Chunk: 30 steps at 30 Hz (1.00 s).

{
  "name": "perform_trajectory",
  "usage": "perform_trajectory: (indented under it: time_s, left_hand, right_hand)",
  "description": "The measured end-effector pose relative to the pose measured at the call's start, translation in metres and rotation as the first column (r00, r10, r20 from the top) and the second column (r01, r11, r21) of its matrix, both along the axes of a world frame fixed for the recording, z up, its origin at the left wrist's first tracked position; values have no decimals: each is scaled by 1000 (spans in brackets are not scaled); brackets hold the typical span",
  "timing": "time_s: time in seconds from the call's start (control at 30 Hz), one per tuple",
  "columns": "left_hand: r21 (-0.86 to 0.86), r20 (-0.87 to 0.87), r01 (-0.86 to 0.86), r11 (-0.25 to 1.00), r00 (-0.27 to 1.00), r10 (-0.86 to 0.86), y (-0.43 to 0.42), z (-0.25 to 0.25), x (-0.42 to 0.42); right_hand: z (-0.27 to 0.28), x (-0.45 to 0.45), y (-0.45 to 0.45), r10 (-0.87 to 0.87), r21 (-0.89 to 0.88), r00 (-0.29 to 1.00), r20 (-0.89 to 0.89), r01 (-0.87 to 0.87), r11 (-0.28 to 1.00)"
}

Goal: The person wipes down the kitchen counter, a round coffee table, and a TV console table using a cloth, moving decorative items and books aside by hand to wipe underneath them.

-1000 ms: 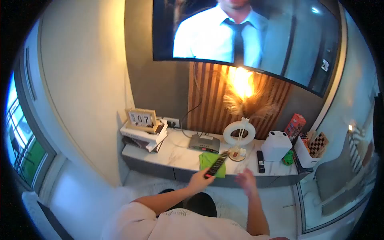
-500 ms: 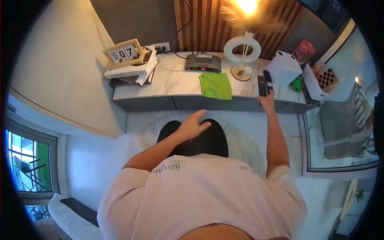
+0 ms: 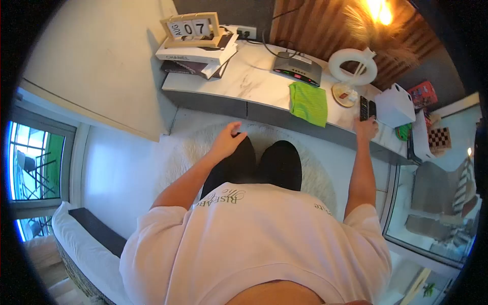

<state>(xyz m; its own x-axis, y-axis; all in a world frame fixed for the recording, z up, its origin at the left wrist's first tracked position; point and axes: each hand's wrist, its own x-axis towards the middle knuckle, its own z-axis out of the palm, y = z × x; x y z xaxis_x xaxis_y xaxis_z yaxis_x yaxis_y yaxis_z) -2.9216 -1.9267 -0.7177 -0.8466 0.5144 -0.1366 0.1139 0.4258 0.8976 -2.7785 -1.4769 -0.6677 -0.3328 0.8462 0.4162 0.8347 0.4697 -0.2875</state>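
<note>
Two dark remote controls (image 3: 364, 108) lie side by side on the marble-topped console (image 3: 201, 87), near its front edge. My right hand (image 3: 366, 129) is closed at their lower ends, its fingertips partly hidden. Over my lap, my left hand (image 3: 227, 141) hangs in the air with nothing in it, thumb and fingers apart. A green cloth (image 3: 309, 104) drapes over the console's front edge, left of the remotes. Just behind the remotes is a round tray (image 3: 343, 95) with small items on it.
Books (image 3: 195, 55) bear a block calendar (image 3: 189, 28) on the left. A router (image 3: 297, 67), a white ring vase (image 3: 367, 77), a white box (image 3: 395, 105) and a bin with a chessboard (image 3: 439, 138) stand along the console. A round rug (image 3: 170, 162) lies below.
My left hand held a remote near the cloth a second ago; now it is empty and drawn back. My right hand has moved to the remotes, now two side by side. The view has tilted down.
</note>
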Motion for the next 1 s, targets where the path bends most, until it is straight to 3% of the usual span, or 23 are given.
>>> perform_trajectory:
  time_s: [0.03, 0.1, 0.17, 0.23, 0.33, 0.47, 0.57, 0.63, 0.7, 0.77, 0.9, 1.0]
  left_hand:
    - [33, -75, -49, 998, 996, 51, 2, 0, -7]
    - [109, -165, -154, 982, 971, 171, 5, -2, -35]
    - [174, -176, -263, 949, 940, 293, 2, -11, -63]
    - [178, -184, -287, 941, 930, 318, -1, 0, -83]
    - [302, -95, -367, 879, 907, 411, -9, 22, -110]
    - [447, -49, -553, 704, 770, 636, -37, 36, -169]
    - [497, -397, -511, 701, 585, 707, -50, 69, -221]
    - [528, -466, -501, 685, 504, 727, -51, 113, -250]
    - [375, -786, -433, 819, 320, 529, -58, 148, -282]
    - [160, -891, -411, 898, 332, 310, -55, 181, -303]
    - [-184, -970, -411, 893, 225, -96, -39, 198, -346]
    - [-445, -882, -458, 769, 374, -287, -32, 207, -359]
  right_hand:
    - [5, -5, -16, -4, 79, 1000, -24, 6, 997]
    - [-3, -21, -41, 387, 156, 910, -149, -365, 918]
    - [-14, -51, -102, 665, 39, 702, -255, -680, 732]
    - [-21, -88, -139, 746, 34, 666, 4, -746, 665]
    - [-56, -127, -173, 633, 9, 724, 274, -660, 751]
    - [-50, -181, -233, 869, -136, 459, 185, -864, 485]
    - [-59, -256, -239, 900, -125, 402, 167, -897, 424]
    - [-60, -302, -237, 877, -110, 447, 178, -877, 469]
    - [-68, -339, -236, 836, -82, 519, 180, -839, 539]
    - [-69, -359, -235, 824, -109, 543, 160, -820, 561]
    - [-68, -374, -231, 807, -93, 569, 158, -805, 586]
    - [-68, -358, -235, 829, -92, 542, 140, -826, 555]
